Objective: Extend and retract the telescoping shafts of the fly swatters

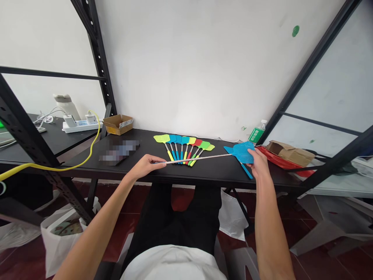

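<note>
My left hand [147, 164] grips the handle end of a fly swatter with a long extended metal rod [201, 158]. Its blue mesh head [243, 152] is pinched by my right hand [258, 162] at the right side of the black table [204, 173]. Under that head lie more blue swatters, one blue handle [247, 171] poking out toward the front edge. A fanned row of several short swatters [184, 146] in yellow, blue, red and green lies flat behind the rod, in the middle of the table.
A small open cardboard box [118, 123] and a dark flat object [119, 151] lie at the table's left. A green-labelled bottle [257, 134], red packaging and a brown carton [290, 153] sit at the right. A power strip [80, 124] and yellow cable [93, 144] are left. Black rack posts flank the table.
</note>
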The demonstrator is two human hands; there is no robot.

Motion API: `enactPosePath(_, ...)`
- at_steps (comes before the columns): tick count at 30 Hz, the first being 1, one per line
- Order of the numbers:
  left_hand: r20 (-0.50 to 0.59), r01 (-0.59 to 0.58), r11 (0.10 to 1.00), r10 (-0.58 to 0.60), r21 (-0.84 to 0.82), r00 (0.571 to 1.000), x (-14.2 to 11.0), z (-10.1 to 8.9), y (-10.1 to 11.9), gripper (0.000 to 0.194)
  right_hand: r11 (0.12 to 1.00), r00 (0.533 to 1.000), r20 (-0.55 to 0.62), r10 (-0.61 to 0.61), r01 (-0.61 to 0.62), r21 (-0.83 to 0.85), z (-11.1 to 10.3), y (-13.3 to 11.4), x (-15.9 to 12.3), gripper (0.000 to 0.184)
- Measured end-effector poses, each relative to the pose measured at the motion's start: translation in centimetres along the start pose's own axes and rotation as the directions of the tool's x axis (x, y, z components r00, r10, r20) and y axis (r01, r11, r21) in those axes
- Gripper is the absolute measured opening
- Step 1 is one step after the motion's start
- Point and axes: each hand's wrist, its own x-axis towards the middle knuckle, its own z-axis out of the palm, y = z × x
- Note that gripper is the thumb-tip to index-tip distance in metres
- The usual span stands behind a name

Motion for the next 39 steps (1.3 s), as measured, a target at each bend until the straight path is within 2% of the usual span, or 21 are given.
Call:
enactPosePath(18, -0.014, -0.011, 1.000, 0.010, -0.008, 1.000, 0.0, 0.1, 0.0, 0.041, 0.999, 0.999, 0.040, -0.018, 0.017, 0.029, 0.8, 0.1, -0.5, 0.035)
enactPosePath(39, -0.019, 0.005, 1.000, -0.005, -0.023, 1.000, 0.0, 0.0, -0.1, 0.040, 1.000, 0.999, 0.053, 0.000, 0.002, -0.027, 2.1, 0.3, -1.1, 0.039)
